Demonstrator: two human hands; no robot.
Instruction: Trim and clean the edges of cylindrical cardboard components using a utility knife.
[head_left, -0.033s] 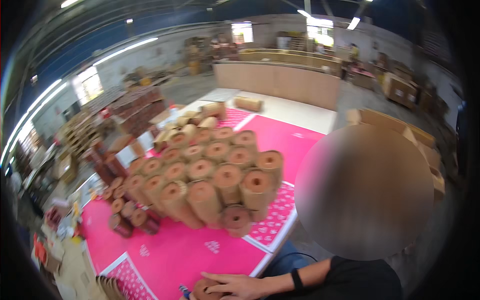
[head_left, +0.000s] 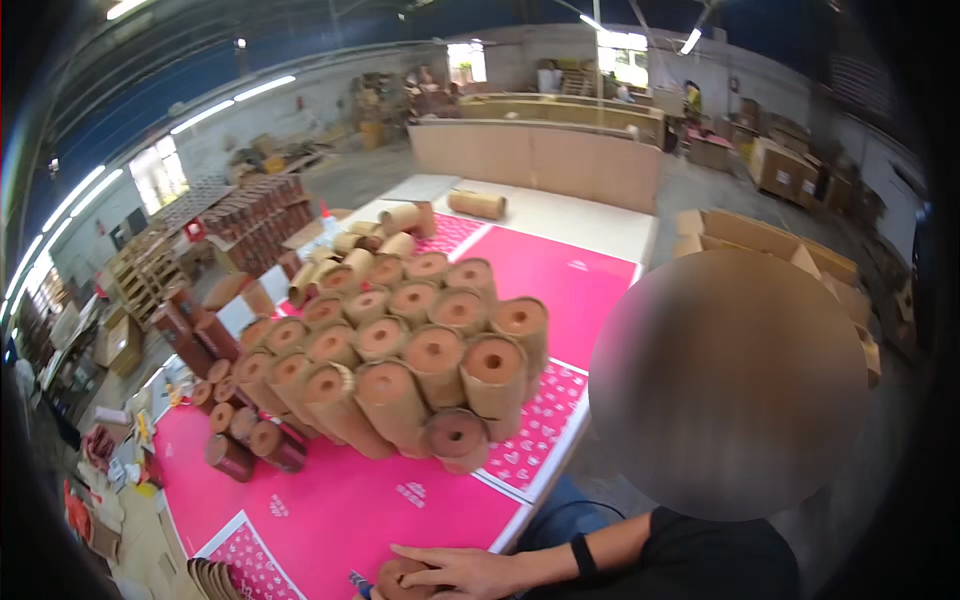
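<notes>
At the lower edge my right hand [head_left: 465, 570], with a black wristband, lies over a round reddish-brown clay-ended tube [head_left: 400, 582], its fingers closed around the top. A slim dark-blue tool [head_left: 360, 583] juts up just left of that tube. Only a sliver of my left hand [head_left: 375, 594] shows beside the tool, seemingly gripping it; the rest is cut off. Ahead stands a dense group of upright brown paper-wrapped tubes [head_left: 385, 385] with clay ends and central holes. Nearest in the group is a darker, shorter tube [head_left: 457, 440].
Smaller dark-red tubes [head_left: 230, 455] stand at the left on the pink printed sheet [head_left: 340, 510]. Several paper tubes lie on their sides farther off, one [head_left: 477, 205] near the far end. Open cardboard boxes [head_left: 760, 235] are at right, partly behind a blurred patch. Corrugated pieces [head_left: 215, 578] sit lower left.
The view has turned slightly right, so the tubes and table sit a little farther left. My right hand keeps its hold on the clay-ended tube.
</notes>
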